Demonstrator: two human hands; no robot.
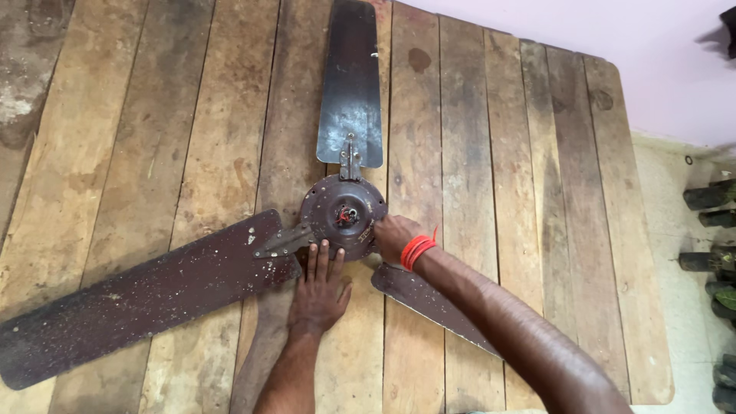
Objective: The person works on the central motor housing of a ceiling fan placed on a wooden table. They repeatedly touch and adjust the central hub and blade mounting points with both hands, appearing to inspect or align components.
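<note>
A dark brown ceiling fan lies flat on a wooden plank table [475, 153]. Its round motor hub [341, 215] sits in the middle. One blade [351, 84] points away from me, another blade [138, 303] runs to the lower left, and a third blade [418, 295] runs lower right, partly under my right arm. My left hand [320, 287] lies flat with fingers spread, fingertips touching the hub's near edge beside the left blade's bracket [282, 241]. My right hand [395, 236], with red thread at the wrist, grips the hub's right edge.
The table's right edge [652, 253] borders a pale floor strip holding several dark bottle-like objects [709, 230]. A pink wall [613, 38] stands behind the table. To the far left is a rough stained floor [23, 92].
</note>
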